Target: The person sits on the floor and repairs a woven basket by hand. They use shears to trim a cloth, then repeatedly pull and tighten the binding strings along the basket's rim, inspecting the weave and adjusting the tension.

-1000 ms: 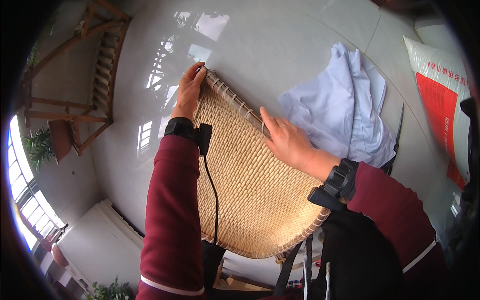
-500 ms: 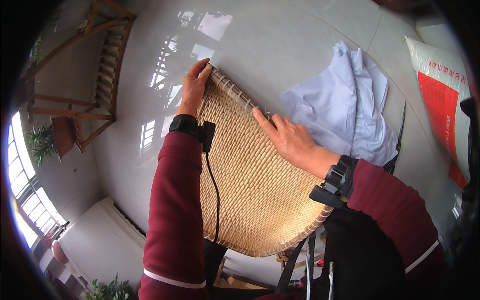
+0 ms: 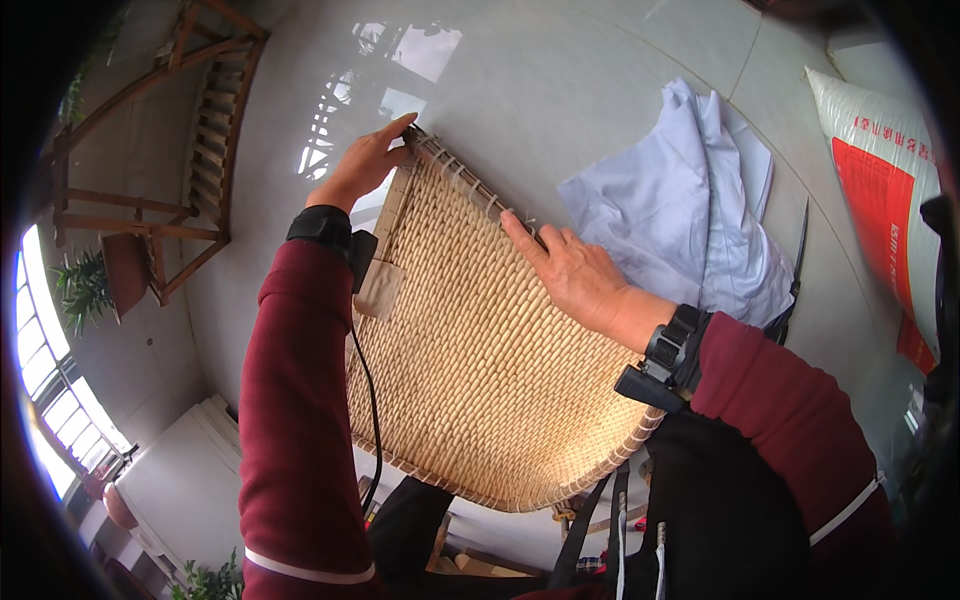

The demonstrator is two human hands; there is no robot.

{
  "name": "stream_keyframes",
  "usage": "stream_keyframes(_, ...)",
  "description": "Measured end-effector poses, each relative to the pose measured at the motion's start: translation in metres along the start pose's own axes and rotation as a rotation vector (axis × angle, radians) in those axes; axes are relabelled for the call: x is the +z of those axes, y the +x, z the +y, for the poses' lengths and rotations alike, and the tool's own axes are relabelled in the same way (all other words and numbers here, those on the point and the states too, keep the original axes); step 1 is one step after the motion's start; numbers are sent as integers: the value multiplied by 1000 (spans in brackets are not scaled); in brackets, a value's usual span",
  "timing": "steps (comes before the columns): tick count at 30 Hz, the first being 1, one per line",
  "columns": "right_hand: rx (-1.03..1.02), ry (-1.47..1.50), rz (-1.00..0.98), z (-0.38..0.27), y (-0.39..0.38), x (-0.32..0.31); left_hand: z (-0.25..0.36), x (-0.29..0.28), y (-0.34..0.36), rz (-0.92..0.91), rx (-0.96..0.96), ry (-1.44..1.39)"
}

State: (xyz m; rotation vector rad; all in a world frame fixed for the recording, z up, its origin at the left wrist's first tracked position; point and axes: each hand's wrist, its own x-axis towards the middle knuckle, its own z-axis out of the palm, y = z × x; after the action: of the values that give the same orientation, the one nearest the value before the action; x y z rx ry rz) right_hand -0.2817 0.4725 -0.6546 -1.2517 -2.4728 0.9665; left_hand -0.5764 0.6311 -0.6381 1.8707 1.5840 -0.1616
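A woven winnowing basket (image 3: 480,330), pale with a bound rim, tilts across my lap. At its far left corner my left hand (image 3: 362,165) grips the rim, index finger stretched over the tip and thumb against the side. My right hand (image 3: 580,275) holds the far rim further right; its index finger points along the lashed edge while the other fingers curl, their tips partly hidden. A small beige patch (image 3: 379,290) shows on the basket's left edge, beside my left wrist.
Crumpled light blue cloth (image 3: 690,200) lies on the floor beyond my right hand. A red and white sack (image 3: 880,200) stands at far right. A wooden bench (image 3: 215,140) is at far left, with a potted plant (image 3: 85,290) and a white cabinet (image 3: 180,470) nearby.
My left hand and forearm have shifted left and lower at the corner, uncovering the basket's left edge and the beige patch. The right hand has barely moved on the rim.
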Motion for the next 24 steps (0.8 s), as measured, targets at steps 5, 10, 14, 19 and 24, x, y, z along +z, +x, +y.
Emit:
stream_keyframes(5,-26,-8,-7,-1,0,-2,16,-14,2,-57,29,183)
stream_keyframes(10,-26,-35,-17,-2,-4,-5,17,3,-2,47,203,568)
stream_keyframes(14,-21,-41,-24,-3,-7,-5,16,23,-8,32,89,512)
stream_keyframes(19,-33,-35,-10,-6,-10,-5,24,31,-13,77,69,467)
stream_keyframes(24,-40,-65,-3,-7,-7,-3,30,25,-13,59,52,509)
